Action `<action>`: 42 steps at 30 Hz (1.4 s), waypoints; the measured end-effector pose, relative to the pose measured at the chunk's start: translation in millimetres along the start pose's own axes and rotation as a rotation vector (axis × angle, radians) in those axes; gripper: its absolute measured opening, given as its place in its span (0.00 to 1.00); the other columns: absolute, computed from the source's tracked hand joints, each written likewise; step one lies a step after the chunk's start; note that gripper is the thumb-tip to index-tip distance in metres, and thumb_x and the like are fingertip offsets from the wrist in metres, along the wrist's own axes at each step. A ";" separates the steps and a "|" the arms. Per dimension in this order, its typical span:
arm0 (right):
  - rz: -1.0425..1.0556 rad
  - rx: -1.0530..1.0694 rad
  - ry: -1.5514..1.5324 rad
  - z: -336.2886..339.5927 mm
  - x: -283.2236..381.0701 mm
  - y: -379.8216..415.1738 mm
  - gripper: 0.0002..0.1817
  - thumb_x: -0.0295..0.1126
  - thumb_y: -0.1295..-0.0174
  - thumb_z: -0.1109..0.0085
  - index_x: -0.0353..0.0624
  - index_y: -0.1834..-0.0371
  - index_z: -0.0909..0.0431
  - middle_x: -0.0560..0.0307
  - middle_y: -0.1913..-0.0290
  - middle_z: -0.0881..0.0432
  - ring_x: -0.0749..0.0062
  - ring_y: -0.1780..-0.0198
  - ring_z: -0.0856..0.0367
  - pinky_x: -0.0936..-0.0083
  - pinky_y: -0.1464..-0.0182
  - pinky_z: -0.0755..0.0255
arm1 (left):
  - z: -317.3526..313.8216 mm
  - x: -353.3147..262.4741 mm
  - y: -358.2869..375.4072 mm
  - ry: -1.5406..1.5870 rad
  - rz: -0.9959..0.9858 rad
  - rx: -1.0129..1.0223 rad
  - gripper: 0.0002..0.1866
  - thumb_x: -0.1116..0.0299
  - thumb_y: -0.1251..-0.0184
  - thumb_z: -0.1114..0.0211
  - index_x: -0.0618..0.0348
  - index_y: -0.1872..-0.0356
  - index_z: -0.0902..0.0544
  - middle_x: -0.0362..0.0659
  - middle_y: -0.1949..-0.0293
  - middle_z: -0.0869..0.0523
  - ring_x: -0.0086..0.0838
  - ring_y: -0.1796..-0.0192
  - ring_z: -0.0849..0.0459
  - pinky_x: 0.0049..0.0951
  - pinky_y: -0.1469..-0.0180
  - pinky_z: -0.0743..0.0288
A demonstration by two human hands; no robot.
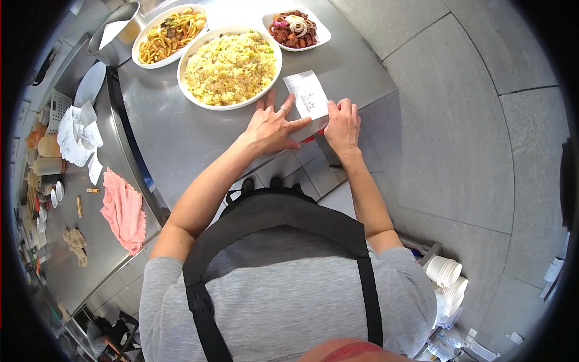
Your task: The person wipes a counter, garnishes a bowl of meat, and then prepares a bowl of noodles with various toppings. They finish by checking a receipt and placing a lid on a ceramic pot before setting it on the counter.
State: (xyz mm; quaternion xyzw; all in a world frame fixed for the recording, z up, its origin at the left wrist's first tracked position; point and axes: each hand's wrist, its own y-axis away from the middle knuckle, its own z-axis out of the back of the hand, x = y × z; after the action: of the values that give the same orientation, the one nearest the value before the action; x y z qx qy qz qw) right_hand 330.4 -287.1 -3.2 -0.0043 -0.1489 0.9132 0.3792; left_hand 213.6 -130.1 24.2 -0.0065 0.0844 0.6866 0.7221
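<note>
My left hand (274, 125) lies with its fingers spread at the front edge of the steel table, its fingertips by the rim of a white plate (184, 84) heaped with fried rice (229, 69). My thumb and fingers reach toward a printed receipt (306, 96) that lies on the tabletop. My right hand (342, 128) is closed at the receipt's lower right corner, fingers curled and pinching it. Something red (309, 139) shows just below the edge between my hands, too little of it to name.
Noodles on a plate (170, 35) and dark glazed meat topped with onion rings in a white dish (295, 30) stand behind. A steel pot (114, 45), crumpled papers (80, 134) and a pink cloth (123, 211) are at left. Stacked paper cups (443, 271) sit at lower right.
</note>
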 end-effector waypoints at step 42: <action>0.027 -0.867 -0.720 138.9 -71.9 -206.9 0.07 0.24 0.43 0.45 0.39 0.62 0.29 0.55 0.73 0.22 0.73 0.71 0.23 0.76 0.66 0.30 | -16.1 1.1 13.8 0.169 -0.030 -0.118 0.51 0.41 0.56 0.34 0.45 0.30 0.47 0.53 0.29 0.53 0.55 0.28 0.58 0.63 0.34 0.64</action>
State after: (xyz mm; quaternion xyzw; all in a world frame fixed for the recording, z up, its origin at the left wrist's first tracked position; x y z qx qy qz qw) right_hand 507.9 -236.1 178.9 0.1503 -0.6304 0.7171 0.2565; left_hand 198.2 -130.2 9.7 -0.1084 0.1045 0.6765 0.7209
